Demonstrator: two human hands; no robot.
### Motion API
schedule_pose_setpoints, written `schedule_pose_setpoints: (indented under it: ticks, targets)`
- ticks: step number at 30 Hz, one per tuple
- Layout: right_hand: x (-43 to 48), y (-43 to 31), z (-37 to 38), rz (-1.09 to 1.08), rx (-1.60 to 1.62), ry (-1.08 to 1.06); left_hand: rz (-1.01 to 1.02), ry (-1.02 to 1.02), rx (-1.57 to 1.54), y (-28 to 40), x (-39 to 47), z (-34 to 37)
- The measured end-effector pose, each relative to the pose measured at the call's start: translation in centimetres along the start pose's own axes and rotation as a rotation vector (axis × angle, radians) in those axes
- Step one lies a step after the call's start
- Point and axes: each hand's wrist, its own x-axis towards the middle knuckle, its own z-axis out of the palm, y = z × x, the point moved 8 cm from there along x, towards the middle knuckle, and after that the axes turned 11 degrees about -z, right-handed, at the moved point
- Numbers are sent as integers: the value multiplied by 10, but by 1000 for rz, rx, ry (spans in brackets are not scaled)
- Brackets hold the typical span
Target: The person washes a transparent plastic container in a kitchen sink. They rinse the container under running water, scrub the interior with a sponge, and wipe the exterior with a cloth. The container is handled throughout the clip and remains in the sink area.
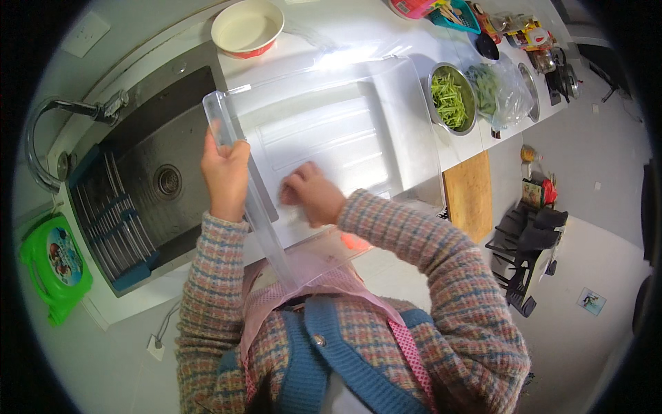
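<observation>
A large clear plastic drawer (414,124), like one from a refrigerator, spans the counter edge in front of me. It is tilted, and its near side comes close to my apron (331,274). On the left, my left hand (225,178) grips the drawer's thick front panel (266,240), its thumb and fingers around the upper part. My right hand (310,194) is over the drawer's inside with bent fingers, blurred by motion. Whether it holds something or touches the plastic, I cannot tell. Ribs run along the drawer's bottom.
A steel sink (170,134) with a faucet (67,103) and a dish rack (116,217) lies left. Behind stands a white bowl (248,28). To the right are a steel bowl of cut green vegetables (450,101), a plastic bag (512,101) and a wooden board (468,194).
</observation>
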Motion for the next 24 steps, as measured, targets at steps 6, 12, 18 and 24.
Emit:
schedule_pose_setpoints:
  ticks: [6,12,18,24]
  targets:
    - [9,-19,18,-180,164,-68,-26,-15,11,1,1,0]
    - [-58,77,-55,136,-126,16,-53,-26,16,-1,1,-1]
    - [-8,93,-92,43,-218,411,-30,-21,42,0,1,0]
    - [90,8,-39,-210,-241,339,-50,-33,-14,4,-2,4]
